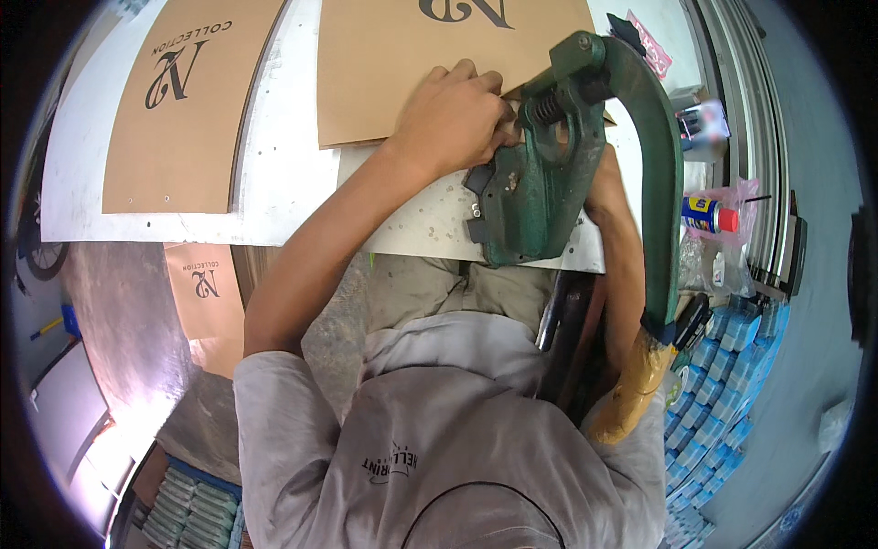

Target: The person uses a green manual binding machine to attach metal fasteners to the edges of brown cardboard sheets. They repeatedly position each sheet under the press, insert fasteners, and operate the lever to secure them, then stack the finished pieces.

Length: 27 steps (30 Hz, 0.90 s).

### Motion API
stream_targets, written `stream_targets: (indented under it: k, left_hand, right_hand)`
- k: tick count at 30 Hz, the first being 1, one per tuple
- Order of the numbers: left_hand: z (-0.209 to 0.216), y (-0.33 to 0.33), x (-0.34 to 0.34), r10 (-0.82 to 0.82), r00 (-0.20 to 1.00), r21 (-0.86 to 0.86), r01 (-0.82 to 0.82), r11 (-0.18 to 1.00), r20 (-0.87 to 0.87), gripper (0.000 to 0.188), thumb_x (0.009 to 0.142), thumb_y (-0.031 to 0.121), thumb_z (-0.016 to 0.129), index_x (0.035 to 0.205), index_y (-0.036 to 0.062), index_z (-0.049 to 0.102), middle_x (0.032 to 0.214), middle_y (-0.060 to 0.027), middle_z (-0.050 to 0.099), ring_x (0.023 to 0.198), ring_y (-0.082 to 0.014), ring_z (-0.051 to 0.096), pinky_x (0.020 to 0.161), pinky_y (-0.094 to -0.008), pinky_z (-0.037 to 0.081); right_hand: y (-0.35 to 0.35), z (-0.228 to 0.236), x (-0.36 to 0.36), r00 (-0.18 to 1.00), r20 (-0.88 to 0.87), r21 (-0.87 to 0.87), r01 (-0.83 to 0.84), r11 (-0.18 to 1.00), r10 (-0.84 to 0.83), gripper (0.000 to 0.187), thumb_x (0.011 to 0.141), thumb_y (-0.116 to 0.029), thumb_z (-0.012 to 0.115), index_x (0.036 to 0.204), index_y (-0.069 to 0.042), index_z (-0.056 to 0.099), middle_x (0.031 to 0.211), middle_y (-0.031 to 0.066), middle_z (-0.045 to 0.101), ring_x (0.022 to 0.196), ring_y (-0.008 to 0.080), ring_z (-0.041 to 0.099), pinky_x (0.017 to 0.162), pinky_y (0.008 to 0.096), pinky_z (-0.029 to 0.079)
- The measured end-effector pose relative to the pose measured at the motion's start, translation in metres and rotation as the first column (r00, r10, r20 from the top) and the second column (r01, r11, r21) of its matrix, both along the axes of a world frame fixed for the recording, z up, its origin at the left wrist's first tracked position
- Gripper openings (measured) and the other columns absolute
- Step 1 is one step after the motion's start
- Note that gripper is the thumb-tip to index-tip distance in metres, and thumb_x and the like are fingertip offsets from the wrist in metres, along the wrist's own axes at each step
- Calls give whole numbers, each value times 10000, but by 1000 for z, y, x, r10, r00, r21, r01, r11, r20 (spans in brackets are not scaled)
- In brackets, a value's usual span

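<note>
A green hand press [540, 197] with a long curved lever stands at the table's near right edge. Just left of its jaw, my left hand [457, 114] is closed, its bent fingers at the edge of a large brown paper bag [366, 87] with dark print. Part of that bag lies behind the press. My right hand [604, 178] reaches in from the right behind the press, which hides its fingers. The lever's yellow-wrapped grip [633, 393] hangs over my right upper arm, with no hand on it.
On the left of the white table [293, 174] lies a stack of brown paper bags [183, 137], two small holes near its edge. Another bag [206, 293] is lower down. At right are a blue-yellow spray can [702, 215] with a red cap, plastic wrappers and blue packs [713, 393].
</note>
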<state>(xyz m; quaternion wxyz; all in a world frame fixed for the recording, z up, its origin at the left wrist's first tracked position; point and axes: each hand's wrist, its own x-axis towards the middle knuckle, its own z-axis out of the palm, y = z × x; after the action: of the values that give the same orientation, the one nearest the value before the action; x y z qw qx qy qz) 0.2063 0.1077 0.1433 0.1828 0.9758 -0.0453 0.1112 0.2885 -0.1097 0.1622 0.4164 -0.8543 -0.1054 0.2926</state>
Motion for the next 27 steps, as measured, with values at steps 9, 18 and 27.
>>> stream_targets:
  k: [9, 18, 27]
  left_hand:
    - [4, -7, 8, -42, 999, 31, 42, 999, -15, 260, 833, 295, 789, 1020, 116, 801, 1072, -66, 695, 1030, -289, 625, 907, -430, 510]
    - [-9, 13, 13, -29, 984, 170, -1, 985, 173, 444, 800, 61, 681, 1241, 108, 709, 1387, -97, 619, 1230, -292, 566, 1045, -439, 465]
    - [6, 33, -42, 50, 992, 326, -84, 942, 112, 490, 970, 174, 628, 1452, 255, 592, 1610, -165, 399, 1492, -395, 344, 1232, -592, 241]
  right_hand:
    - [-83, 85, -108, 348, 675, -533, -380, 756, 650, 548, 868, -462, 667, 1259, -79, 682, 1372, 195, 596, 1368, 454, 442, 1052, 767, 176]
    - [-49, 100, -55, 707, 669, 410, -96, 907, -228, 201, 1028, -99, 573, 1157, 13, 679, 1111, 167, 701, 988, 220, 663, 925, 352, 509]
    - [-42, -53, 18, 781, 608, -82, -115, 990, 141, 118, 817, -26, 699, 913, -17, 766, 927, 207, 690, 860, 368, 692, 822, 437, 555]
